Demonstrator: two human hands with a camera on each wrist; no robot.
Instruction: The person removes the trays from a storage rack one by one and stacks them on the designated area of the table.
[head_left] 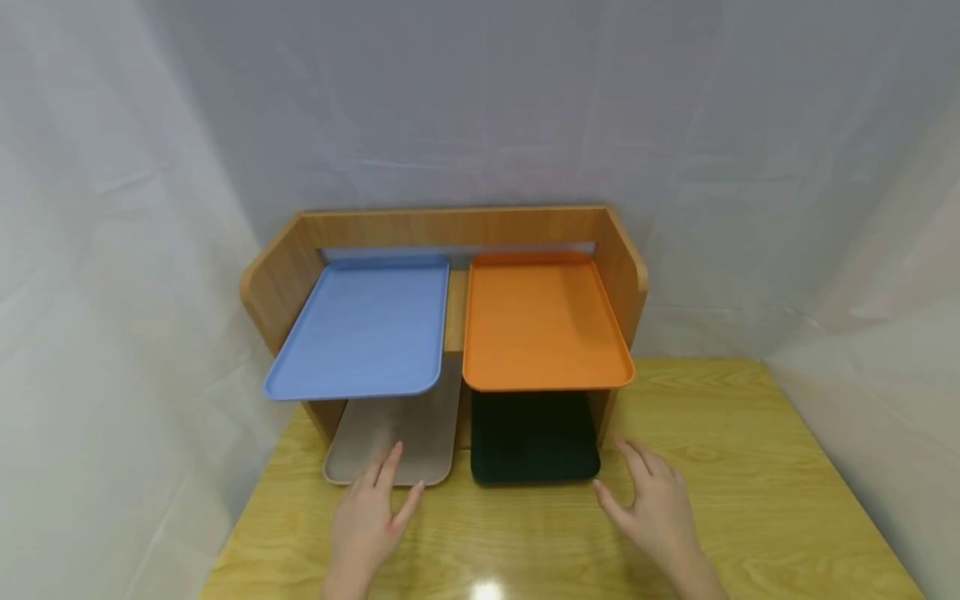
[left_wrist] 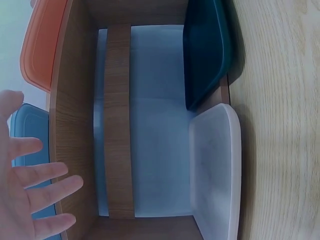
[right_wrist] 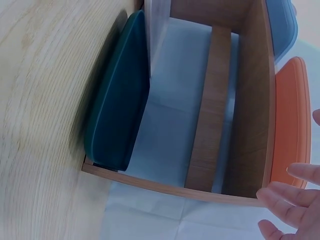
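My left hand (head_left: 367,517) is spread with its fingers extended, and in the head view it overlaps the front edge of a beige-grey tray (head_left: 397,429) on the lower level of a wooden rack (head_left: 457,227). To the right, my right hand (head_left: 652,508) has its fingers apart, near the front right corner of a dark green tray (head_left: 532,437). Neither holds anything. Above lie a blue tray (head_left: 363,325) at left and an orange tray (head_left: 543,321) at right, both jutting past the shelf front. In the left wrist view, fingers (left_wrist: 47,195) overlap the blue tray.
The rack's raised side panels (head_left: 628,258) flank the upper trays. It stands on a yellowish wood-grain table (head_left: 720,467), whose surface extends to the right and in front. Pale sheeting (head_left: 480,108) hangs behind and at both sides.
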